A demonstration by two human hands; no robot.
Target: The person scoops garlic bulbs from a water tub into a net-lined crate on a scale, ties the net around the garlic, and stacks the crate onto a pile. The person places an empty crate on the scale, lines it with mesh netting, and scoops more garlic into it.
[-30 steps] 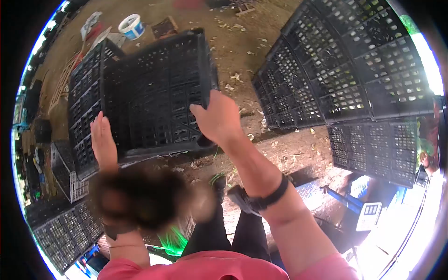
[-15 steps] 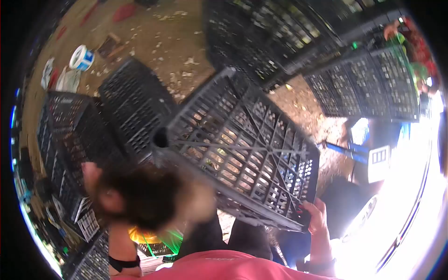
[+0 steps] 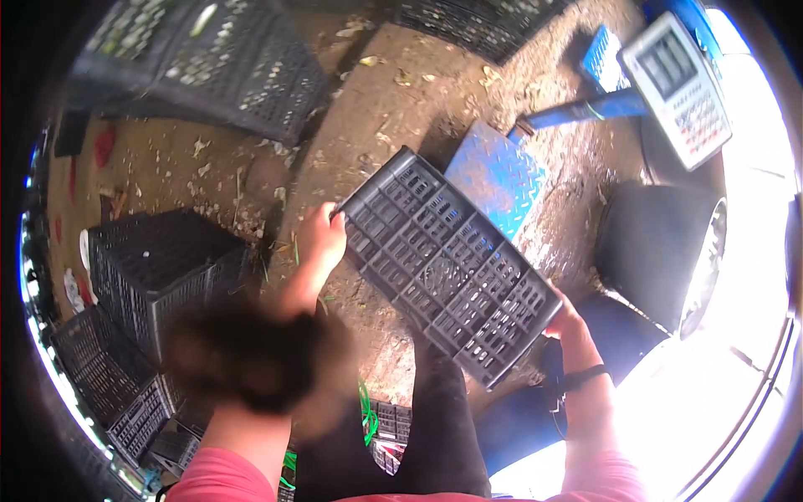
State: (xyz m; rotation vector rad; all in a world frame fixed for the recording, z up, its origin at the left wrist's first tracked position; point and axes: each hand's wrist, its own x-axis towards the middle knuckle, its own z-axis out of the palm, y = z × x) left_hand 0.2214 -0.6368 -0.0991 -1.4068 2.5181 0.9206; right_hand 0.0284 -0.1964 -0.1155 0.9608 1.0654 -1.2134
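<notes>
A black slatted plastic crate hangs tilted in front of my legs, one latticed face toward me. My left hand is closed on its upper left edge. On the lower right edge, my right hand grips the crate, fingers partly hidden behind it. Just beyond the crate is the blue metal plate of a floor scale, partly covered by it. A dark, blurred blob covers part of my left forearm; what it is I cannot make out.
The scale's white keypad display stands at upper right on a blue post. A dark round container is to the right. Black crates stand at left, and more stacked crates at upper left. Plant scraps litter the dirt floor.
My view has swung right, bringing the scale closer to the middle. The crate has turned and sits farther from the left-hand crates. My left hand now grips its upper left edge.
</notes>
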